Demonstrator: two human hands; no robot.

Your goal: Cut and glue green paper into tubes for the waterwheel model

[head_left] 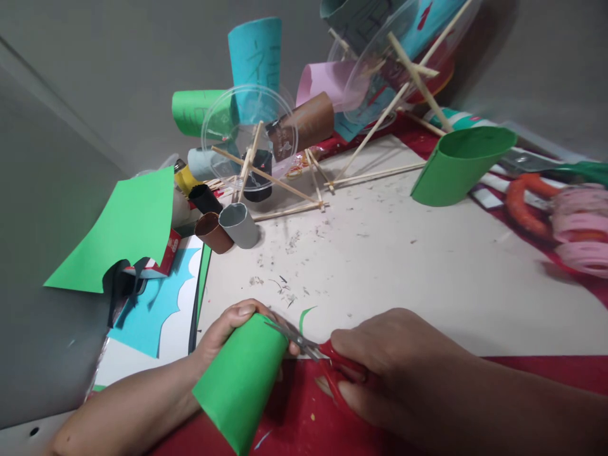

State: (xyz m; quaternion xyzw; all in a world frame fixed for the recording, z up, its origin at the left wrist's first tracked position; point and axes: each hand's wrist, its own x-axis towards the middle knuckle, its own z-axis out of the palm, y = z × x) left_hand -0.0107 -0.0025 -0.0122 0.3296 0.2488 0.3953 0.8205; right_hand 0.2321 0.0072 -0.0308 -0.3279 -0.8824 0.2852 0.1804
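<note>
1. Green paper tube [242, 380], bottom centre of the frame, slanting, wider end toward the lower edge, narrower end up by the fingers
2. Left hand [228, 326], lower centre: fingers curled round the tube's upper end, thumb along the rim; grip closed on the paper
3. Right hand [394, 361], lower right of centre: closed round the handles of red-handled scissors [325, 349]; blades a little apart, tips touching the tube's upper edge
4. Thin green sliver [304, 320] just beyond the blades, on a pale board [403, 253] marked with dark smudges; red surface [304, 418] along the bottom of the frame
5. Writing, upper centre: blue cup [256, 63] and green cup [202, 113] carry dark hand-drawn strokes, sideways, not readable with certainty; brown cup [301, 126] has a small pale printed mark and lettering, too small to read
6. These cups sit around a clear plastic disc [249, 136], with wooden sticks [266, 171] in front
7. Centre left: small grey cup [240, 227] upright beside a tilted rust-coloured cup [213, 233]
8. Left: large green sheet [128, 234] above a blue sheet [159, 310]; red box [170, 253] between, its white marking illegible
9. Right: tilted green paper cylinder [458, 171] on the board; pink rolls [582, 228] at the far right edge, beside an orange ring [532, 202]
</note>
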